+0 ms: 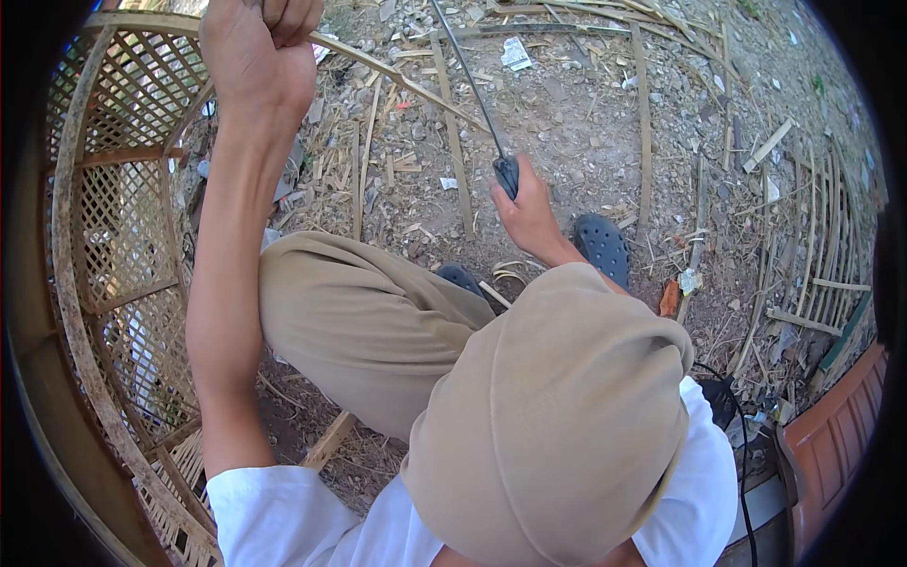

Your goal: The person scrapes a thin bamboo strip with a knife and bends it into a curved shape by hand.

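Observation:
My left hand (260,57), raised at the upper left and partly cut off by the top edge, is closed round a thin bamboo strip (364,59). The strip slants down to the right, with a kink partway along, and its far end comes close to the blade. My right hand (529,213) grips the black handle of a long knife (462,64). Its narrow dark blade, seen almost edge-on, points up and away to the top. Whether strip and blade touch, I cannot tell.
A bamboo lattice piece with a curved frame (71,213) stands along the left. Bamboo slats (822,241) lie at the right, near a brown plastic chair (836,435) and a black cable (744,472). Shavings and litter cover the stony ground (586,123) around my dark clogs (602,248).

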Demonstrator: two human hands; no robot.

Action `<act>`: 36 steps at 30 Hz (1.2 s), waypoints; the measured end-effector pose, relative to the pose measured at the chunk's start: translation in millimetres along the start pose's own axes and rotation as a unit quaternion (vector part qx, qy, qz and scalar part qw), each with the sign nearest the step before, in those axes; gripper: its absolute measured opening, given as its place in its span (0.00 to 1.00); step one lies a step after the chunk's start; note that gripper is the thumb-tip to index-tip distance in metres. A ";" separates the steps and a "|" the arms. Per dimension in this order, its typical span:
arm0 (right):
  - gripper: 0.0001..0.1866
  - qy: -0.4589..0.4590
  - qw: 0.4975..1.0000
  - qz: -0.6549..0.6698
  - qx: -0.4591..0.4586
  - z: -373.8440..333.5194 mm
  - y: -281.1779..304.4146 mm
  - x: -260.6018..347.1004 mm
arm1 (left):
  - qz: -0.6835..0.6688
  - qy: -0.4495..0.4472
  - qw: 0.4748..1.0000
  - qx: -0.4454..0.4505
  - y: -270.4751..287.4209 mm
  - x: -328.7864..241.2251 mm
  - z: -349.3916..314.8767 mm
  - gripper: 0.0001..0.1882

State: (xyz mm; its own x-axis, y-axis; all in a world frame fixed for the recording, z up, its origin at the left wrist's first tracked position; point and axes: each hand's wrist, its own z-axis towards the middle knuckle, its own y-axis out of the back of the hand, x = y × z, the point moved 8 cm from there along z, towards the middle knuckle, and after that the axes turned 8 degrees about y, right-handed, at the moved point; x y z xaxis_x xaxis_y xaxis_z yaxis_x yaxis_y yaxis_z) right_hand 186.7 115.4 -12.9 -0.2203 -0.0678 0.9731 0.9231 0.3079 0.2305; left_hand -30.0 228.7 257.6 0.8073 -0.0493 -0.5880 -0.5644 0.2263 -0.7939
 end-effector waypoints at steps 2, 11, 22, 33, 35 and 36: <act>0.15 0.005 1.000 0.012 -0.003 -6.1 -8.5 -20.3 | 0.297 -0.118 0.937 -0.140 -21.8 1.3 -9.2 0.26; 0.17 -0.031 0.999 -0.020 0.016 -4.8 -1.1 -3.1 | 0.336 -0.106 0.911 -0.215 -21.4 -8.9 -20.2 0.28; 0.16 -0.022 0.999 -0.016 0.037 2.3 -4.8 2.8 | 0.337 -0.118 0.904 -0.234 -24.1 -11.3 -20.7 0.27; 0.16 -0.009 0.999 -0.047 0.023 4.7 -9.8 -23.6 | 0.335 -0.116 0.901 -0.249 -17.4 -5.2 -16.6 0.27; 0.16 -0.006 0.999 -0.028 0.046 4.7 -9.3 5.5 | 0.336 -0.124 0.908 -0.216 -24.6 -15.9 -19.4 0.27; 0.15 -0.008 0.999 -0.009 0.039 5.1 -6.6 12.8 | 0.337 -0.125 0.907 -0.218 -24.3 -16.9 -20.5 0.27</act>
State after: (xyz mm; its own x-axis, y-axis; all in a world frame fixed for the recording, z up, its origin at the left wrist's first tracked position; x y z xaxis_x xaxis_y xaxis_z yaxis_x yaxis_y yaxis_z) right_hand 176.2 117.3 -2.0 -0.2429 -0.0587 0.9683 0.8914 0.3802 0.2466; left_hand -33.4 204.0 283.6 0.2358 0.1921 -0.9526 -0.9149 -0.2867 -0.2843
